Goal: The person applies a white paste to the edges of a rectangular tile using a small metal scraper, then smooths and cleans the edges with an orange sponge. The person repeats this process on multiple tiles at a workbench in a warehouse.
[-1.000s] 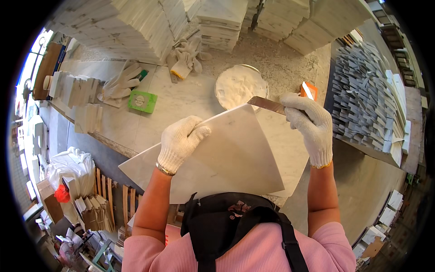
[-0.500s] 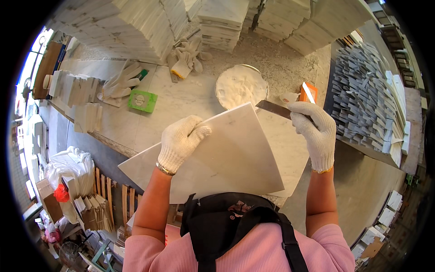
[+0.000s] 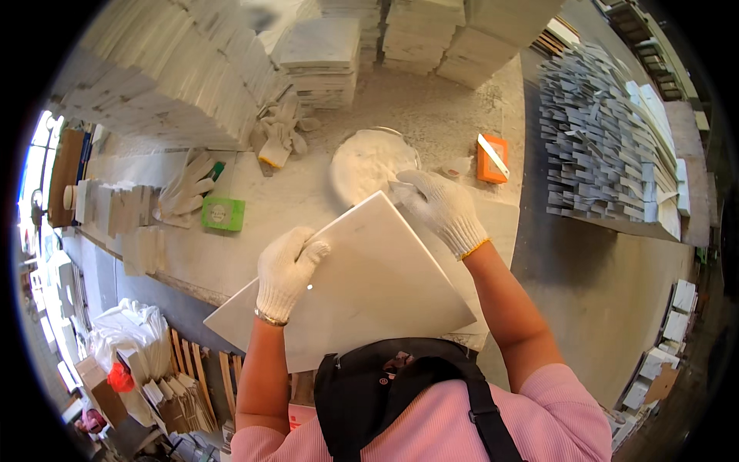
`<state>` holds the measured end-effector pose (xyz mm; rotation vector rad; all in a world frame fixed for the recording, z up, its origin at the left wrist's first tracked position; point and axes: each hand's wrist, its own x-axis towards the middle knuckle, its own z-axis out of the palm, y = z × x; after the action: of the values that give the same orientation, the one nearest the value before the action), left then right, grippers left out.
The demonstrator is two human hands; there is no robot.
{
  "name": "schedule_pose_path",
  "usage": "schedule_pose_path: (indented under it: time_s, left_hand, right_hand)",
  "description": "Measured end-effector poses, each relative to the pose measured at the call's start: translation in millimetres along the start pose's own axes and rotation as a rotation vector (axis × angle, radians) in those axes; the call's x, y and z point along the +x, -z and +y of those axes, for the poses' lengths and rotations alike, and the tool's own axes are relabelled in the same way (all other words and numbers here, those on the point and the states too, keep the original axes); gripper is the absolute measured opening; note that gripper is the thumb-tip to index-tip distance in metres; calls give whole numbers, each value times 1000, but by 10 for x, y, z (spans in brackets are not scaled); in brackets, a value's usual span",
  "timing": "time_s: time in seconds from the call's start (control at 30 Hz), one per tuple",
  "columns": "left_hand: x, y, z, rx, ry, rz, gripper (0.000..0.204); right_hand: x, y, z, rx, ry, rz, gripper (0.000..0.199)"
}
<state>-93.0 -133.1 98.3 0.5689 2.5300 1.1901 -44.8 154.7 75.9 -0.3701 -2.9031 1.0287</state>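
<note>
A large white square tile [image 3: 362, 296] is held tilted over the dusty workbench [image 3: 231, 254]. My left hand [image 3: 286, 269], in a white knit glove, grips the tile's upper left edge. My right hand [image 3: 440, 206], also gloved, is at the tile's top corner and holds a putty knife [image 3: 399, 189] whose blade reaches toward a round bowl of white powder or paste [image 3: 371, 163]. Most of the knife is hidden by the glove.
An orange block with a white blade on it [image 3: 491, 157] lies right of the bowl. Spare gloves [image 3: 185, 189] and a green packet [image 3: 223, 213] rest on the left. Stacked white tiles [image 3: 323, 54] line the back; grey strips [image 3: 600, 138] lie at right.
My right hand has moved left and down with the putty knife, from beside the orange block to the bowl's edge at the tile corner. The left hand stays on the tile.
</note>
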Motion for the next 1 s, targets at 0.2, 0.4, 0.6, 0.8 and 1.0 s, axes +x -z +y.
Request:
schedule_pose_path:
  time_s: [0.2,0.4,0.6,0.8,1.0]
  left_hand:
    - [-39,-22,-94,-31,15,6,35]
    - [1,-41,-54,-9,-36,9,38]
    - [-30,-43,-66,-3,-31,9,39]
    - [-41,-69,-261,64,-41,62,39]
    - [-94,-37,-127,-30,-51,61,36]
  right_hand:
    - [-294,475,150,263,-396,169,38]
    - [-138,203,964,59,-143,421,57]
    - [90,171,844,4,-254,155,48]
    - [113,150,654,127,-211,229,35]
    - [-11,426,465,402,-65,160,27]
